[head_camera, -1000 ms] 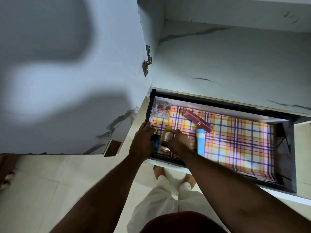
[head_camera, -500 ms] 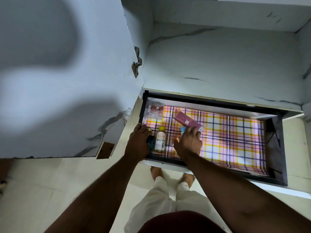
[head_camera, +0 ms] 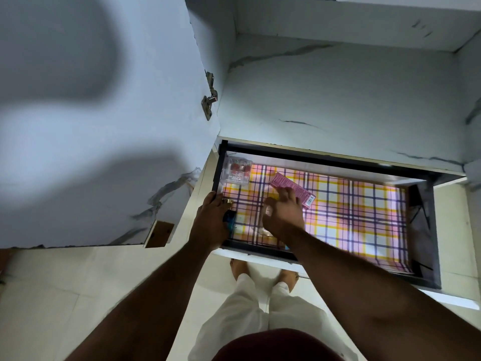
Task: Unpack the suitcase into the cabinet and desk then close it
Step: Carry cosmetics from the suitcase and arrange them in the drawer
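Note:
An open black-framed drawer [head_camera: 325, 162] lined with pink, yellow and purple plaid paper [head_camera: 351, 217] sits under a white cabinet shelf [head_camera: 338, 100]. My left hand [head_camera: 210, 220] is at the drawer's front left corner and grips a small blue bottle with a gold cap [head_camera: 230, 217]. My right hand [head_camera: 283, 214] lies over the liner, its fingers stretched onto the near end of a pink carton [head_camera: 304, 194]. A clear plastic box with red items [head_camera: 236, 170] stands in the back left corner. A small pale bottle under my right hand is mostly hidden and blurred.
The white marbled cabinet door [head_camera: 104, 126] stands open on the left, its metal hinge [head_camera: 209, 102] by the frame. The right half of the drawer holds only the liner. My bare feet [head_camera: 239, 267] stand on pale floor tiles below the drawer front.
My right hand left the small yellow-capped bottle and moved back and right onto the pink carton, now covering the blue tube. My left hand stayed on the blue bottle.

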